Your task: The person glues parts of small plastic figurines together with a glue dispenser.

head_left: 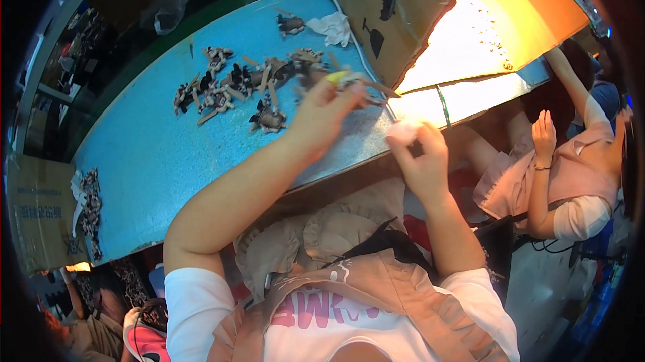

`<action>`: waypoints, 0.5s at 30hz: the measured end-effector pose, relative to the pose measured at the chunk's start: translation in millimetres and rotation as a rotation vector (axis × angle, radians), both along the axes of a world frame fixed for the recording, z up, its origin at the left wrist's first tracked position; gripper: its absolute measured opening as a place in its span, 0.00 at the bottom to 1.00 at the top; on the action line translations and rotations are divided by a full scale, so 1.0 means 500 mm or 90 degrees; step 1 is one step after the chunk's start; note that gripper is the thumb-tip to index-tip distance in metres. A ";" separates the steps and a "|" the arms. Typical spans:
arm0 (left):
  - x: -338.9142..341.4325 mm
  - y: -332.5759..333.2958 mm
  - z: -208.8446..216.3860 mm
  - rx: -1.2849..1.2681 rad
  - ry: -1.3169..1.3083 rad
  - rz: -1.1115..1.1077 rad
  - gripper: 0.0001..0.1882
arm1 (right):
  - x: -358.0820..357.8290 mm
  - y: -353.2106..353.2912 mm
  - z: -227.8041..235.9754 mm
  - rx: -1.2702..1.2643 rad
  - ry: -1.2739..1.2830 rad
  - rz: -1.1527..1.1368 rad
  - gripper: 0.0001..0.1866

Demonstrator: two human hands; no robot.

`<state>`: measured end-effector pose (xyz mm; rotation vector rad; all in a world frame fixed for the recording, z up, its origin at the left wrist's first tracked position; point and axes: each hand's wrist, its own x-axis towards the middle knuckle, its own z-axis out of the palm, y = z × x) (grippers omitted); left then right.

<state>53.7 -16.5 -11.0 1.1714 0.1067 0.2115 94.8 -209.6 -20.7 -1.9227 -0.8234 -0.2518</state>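
My left hand (321, 117) is closed above the blue tabletop (222, 160), thumb and fingers pinching a small figurine (355, 82) that motion blurs. Something yellow (335, 76) wraps or covers a fingertip of that hand. Closer to the table's front edge, my right hand (426, 160) is pinched, with glare washing out its fingertips; I cannot make out what is between them. Beyond my left hand lie several small figurines (218, 97) in brown, black and white, many with flat wooden sticks. One figurine (269, 118) lies nearest my left forearm, and another (290, 24) sits farther back.
A crumpled white tissue (332, 28) lies by a white cable (356, 43). Upright cardboard (379, 13) encloses a brightly lit space at the right. More small pieces (91, 211) and a cardboard box (44, 211) are at the far left. A co-worker in a pink apron (524, 181) sits to the right.
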 end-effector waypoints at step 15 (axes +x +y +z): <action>-0.132 0.133 -0.013 0.035 0.009 0.171 0.13 | 0.017 0.139 0.009 -0.144 -0.159 -0.147 0.14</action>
